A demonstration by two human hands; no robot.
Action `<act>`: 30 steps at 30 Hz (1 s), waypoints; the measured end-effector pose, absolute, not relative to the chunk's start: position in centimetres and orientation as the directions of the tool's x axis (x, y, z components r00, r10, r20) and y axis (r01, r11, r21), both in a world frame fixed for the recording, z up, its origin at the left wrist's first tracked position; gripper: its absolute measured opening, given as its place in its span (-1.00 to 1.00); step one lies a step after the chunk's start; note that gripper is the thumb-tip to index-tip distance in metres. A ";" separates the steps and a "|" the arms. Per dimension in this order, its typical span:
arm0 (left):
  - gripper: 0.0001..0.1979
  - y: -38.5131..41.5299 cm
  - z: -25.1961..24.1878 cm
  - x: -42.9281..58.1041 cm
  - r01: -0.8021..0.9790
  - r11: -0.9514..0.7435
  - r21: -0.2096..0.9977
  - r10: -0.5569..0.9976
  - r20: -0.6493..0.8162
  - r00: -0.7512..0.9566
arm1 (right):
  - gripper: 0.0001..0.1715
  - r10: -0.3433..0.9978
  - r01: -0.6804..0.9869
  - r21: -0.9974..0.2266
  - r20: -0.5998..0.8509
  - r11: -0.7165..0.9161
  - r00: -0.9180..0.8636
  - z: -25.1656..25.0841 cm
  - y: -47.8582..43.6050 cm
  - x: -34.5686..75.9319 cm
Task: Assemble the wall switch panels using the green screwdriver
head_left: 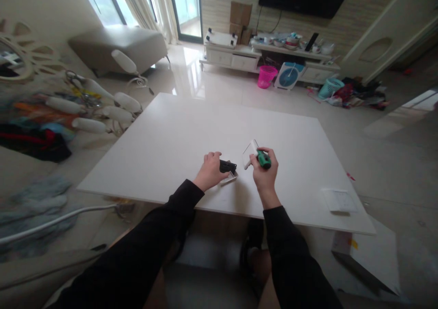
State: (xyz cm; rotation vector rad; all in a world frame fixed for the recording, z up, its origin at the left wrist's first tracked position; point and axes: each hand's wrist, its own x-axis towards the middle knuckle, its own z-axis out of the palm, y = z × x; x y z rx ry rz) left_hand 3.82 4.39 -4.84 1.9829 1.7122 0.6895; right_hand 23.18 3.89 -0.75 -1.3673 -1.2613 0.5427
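Observation:
Near the front edge of the white table [205, 122], my left hand [209, 172] is closed around a small black device part [228, 166]. A shallow white casing piece [232, 178] lies just below that part, close to my left thumb. My right hand [265, 174] grips a green-handled screwdriver [263, 158] with a dark end on its handle. A white rectangular frame [252, 146] is also held in its fingers, tilted up off the table. The screwdriver's tip is hidden.
A white paper packet [338, 200] lies at the table's right front. An open white box [371, 249] is on the floor at the right. A lamp with several white shades [126, 102] stands by the left edge. Beyond are a pink basket [266, 76] and a fan [288, 75].

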 end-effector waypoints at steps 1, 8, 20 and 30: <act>-0.26 4.2 -5.4 3.7 0.795 -0.114 0.596 0.992 0.019 0.128 | -0.74 0.887 0.372 -0.904 0.339 0.213 0.315 -0.9 3.7 23.2; -0.17 3.0 -6.7 4.2 0.822 -0.159 0.547 0.963 -0.099 0.252 | -0.72 0.895 0.549 -0.811 0.379 0.200 0.234 -1.5 1.0 24.3; -0.58 4.4 -6.7 5.6 0.762 -0.354 0.542 0.903 -0.015 0.430 | -0.62 0.914 0.617 -0.784 0.296 0.066 0.279 -4.8 1.2 30.0; -0.74 6.1 -5.6 6.4 0.664 -0.403 0.630 0.808 -0.095 0.581 | -0.58 0.949 0.596 -0.802 0.160 -0.036 0.273 -7.4 1.6 32.6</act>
